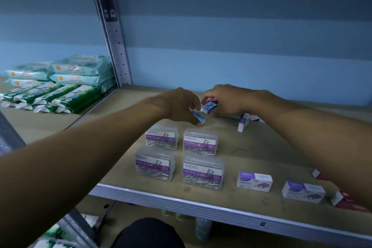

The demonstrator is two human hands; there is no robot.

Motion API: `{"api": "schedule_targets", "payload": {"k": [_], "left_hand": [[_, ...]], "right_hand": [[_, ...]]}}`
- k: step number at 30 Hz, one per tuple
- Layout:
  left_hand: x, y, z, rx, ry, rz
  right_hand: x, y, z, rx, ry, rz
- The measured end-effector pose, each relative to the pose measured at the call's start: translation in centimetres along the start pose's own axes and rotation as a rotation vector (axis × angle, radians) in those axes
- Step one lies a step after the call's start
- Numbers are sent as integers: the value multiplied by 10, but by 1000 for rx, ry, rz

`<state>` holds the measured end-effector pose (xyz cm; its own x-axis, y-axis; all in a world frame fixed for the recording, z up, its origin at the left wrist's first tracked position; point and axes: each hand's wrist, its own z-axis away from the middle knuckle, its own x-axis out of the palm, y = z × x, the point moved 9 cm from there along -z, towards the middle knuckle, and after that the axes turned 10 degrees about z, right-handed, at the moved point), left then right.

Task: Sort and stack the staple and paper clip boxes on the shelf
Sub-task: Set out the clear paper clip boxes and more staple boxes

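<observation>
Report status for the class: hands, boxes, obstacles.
Left hand grips a blue box; right hand grips another. Four paper clip boxes grouped in front. Nothing blocking.

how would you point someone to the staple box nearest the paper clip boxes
Start at the shelf's front edge and find the four clear paper clip boxes. Just right of the front-right one lies a small purple and white staples box. It is cardboard, not clear plastic, and sits left of the other purple staples box.
</observation>
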<state>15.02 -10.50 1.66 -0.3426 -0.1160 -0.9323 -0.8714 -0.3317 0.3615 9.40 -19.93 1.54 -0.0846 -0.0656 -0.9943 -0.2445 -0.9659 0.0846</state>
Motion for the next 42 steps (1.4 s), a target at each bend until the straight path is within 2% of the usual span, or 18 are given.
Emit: {"api": "schedule_targets", "payload": {"k": [7, 19, 25, 31, 42], "left_hand": [[10, -4, -7, 16, -46, -6], [2, -16, -5, 58, 3, 67], [-3, -13, 3, 70, 28, 41], [-6, -2, 7, 43, 33, 106], [-19, 61, 12, 135, 102, 57]], "right_hand": [[12, -2, -13, -19, -11, 21], [9, 0, -19, 20, 94, -23], [-15, 2, -6, -10, 161, -337], [-29, 10, 22, -5, 43, -692], [-30, 37, 100, 52, -94, -749]]}}
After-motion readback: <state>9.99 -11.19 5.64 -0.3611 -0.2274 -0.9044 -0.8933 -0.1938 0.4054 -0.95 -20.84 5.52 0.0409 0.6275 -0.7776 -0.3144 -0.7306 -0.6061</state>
